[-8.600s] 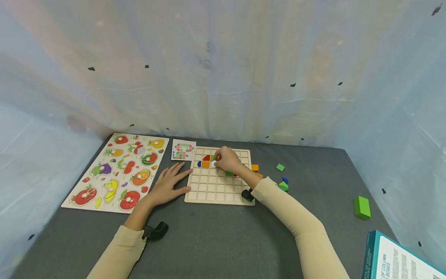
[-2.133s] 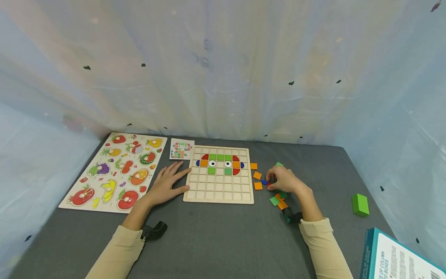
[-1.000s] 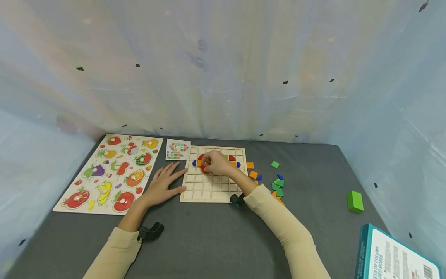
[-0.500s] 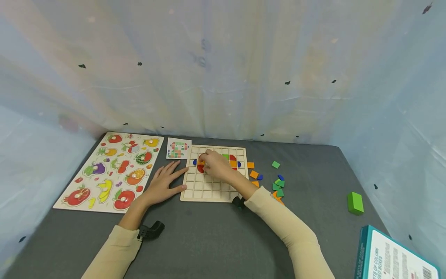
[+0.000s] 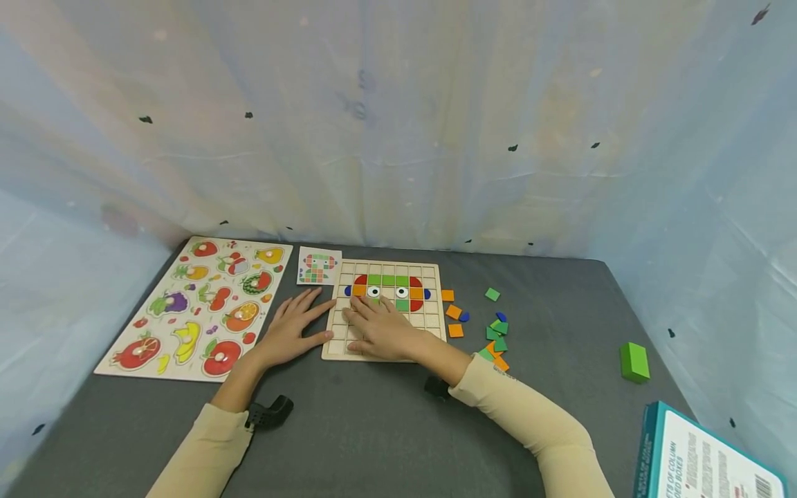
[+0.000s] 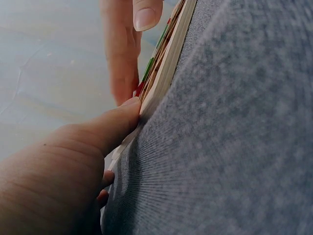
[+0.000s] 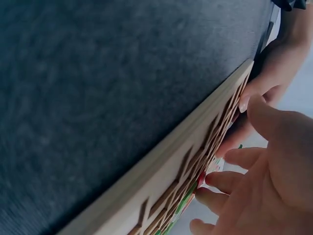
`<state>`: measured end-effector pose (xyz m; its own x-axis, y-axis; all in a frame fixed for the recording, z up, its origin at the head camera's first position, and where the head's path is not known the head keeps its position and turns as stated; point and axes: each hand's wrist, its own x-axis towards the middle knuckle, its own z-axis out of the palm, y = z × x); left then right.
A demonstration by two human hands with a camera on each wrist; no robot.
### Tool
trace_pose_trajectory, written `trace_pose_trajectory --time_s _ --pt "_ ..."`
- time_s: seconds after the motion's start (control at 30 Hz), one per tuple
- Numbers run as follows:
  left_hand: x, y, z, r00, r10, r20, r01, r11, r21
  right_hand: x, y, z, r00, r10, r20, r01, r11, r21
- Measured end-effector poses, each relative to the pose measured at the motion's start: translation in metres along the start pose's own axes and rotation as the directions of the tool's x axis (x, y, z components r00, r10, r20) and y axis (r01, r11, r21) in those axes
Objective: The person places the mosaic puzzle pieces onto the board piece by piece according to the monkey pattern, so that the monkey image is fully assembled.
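A wooden grid board (image 5: 431,320) lies on the dark table with coloured tiles in its upper cells. They form a green row (image 5: 388,280) between red rounded corners, with white eye discs (image 5: 401,292) and blue half-rounds at the sides. My left hand (image 5: 291,337) lies spread at the board's left edge; its thumb (image 6: 122,120) touches the edge in the left wrist view. My right hand (image 5: 386,333) is over the board's lower left part, fingers extended and holding nothing, fingertips by the tiles. It covers several cells. In the right wrist view its fingers (image 7: 222,181) hang loosely near the grid.
Loose orange tiles (image 5: 456,330), green tiles (image 5: 500,344) and blue pieces (image 5: 463,317) lie right of the board. A pattern card (image 5: 319,265) is at its upper left. A fruit puzzle board (image 5: 214,280) lies left. A green block (image 5: 635,362) and a teal box (image 5: 716,456) stand far right.
Tiles were added to the board over the seconds. My right hand carried a red piece from the right pile to the left side, released it, then opened out and moved nearer. My left hand stayed.
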<state>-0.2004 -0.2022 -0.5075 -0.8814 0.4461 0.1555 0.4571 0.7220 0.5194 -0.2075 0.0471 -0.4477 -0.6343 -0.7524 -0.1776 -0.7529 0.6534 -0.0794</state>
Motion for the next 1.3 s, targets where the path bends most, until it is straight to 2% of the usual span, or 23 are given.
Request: trace_pose_trajectory --time_s 0.3,0.63,0.83,0.97,1.07,1.2,1.3 --pt "0.001 0.000 -0.001 1.000 -0.016 0.018 0.016 1.000 0.009 0.000 0.003 -0.003 0.999 -0.027 0.036 0.027 1.000 -0.002" --pt "0.000 0.001 0.000 1.000 -0.009 0.010 0.009 1.000 0.000 -0.003 0.005 -0.004 1.000 -0.015 0.015 0.015 1.000 -0.014" --pt "0.000 0.000 0.000 1.000 -0.010 0.018 0.010 1.000 0.003 -0.009 0.011 -0.002 1.000 0.004 -0.021 -0.002 0.996 0.092" --pt "0.000 0.001 -0.001 1.000 -0.011 0.020 0.011 1.000 0.000 -0.024 0.024 -0.005 0.997 0.043 -0.072 -0.028 0.980 0.199" --pt "0.001 0.002 -0.002 1.000 -0.011 0.019 0.011 1.000 -0.001 -0.042 0.041 -0.012 0.990 0.103 -0.100 -0.072 0.959 0.275" --pt "0.000 0.002 -0.002 1.000 -0.012 0.020 0.012 1.000 0.002 -0.070 0.066 -0.016 0.968 0.215 -0.129 -0.155 0.916 0.370" --pt "0.000 0.003 -0.002 1.000 -0.012 0.015 0.012 1.000 0.002 -0.091 0.084 -0.013 0.945 0.295 -0.141 -0.218 0.890 0.401"
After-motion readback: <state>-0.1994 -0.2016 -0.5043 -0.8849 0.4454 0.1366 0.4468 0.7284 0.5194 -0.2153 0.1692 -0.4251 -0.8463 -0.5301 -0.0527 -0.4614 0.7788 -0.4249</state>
